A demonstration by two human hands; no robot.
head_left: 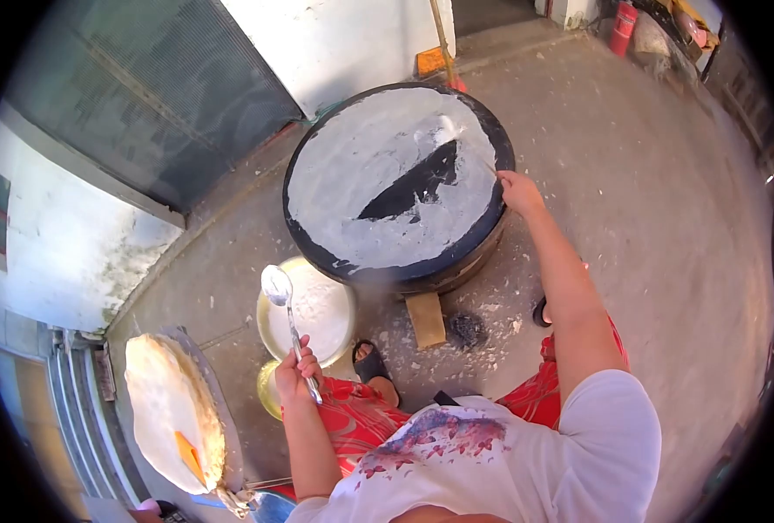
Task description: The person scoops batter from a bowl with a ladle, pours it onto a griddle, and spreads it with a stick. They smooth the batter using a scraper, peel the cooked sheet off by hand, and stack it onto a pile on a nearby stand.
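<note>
My left hand (298,373) is closed around the handle of a metal ladle (277,286), its bowl coated white. The ladle is above a wide tub of white batter (330,305). Stretched out over the right edge of a large round black griddle (502,144), my right hand (520,192) grips a thin-handled tool. The tool's pale head (446,131) lies on the batter, blurred and hard to make out. A grey-white layer of batter (343,174) covers most of the griddle, with a bare black patch in the middle.
A stack of thin pancakes (160,401) with an orange scraper (190,457) on top stands at the left. Behind the tub is a yellowish bowl (268,388). A brick (426,320) and scraps lie below the griddle. A red fire extinguisher (623,29) stands far back.
</note>
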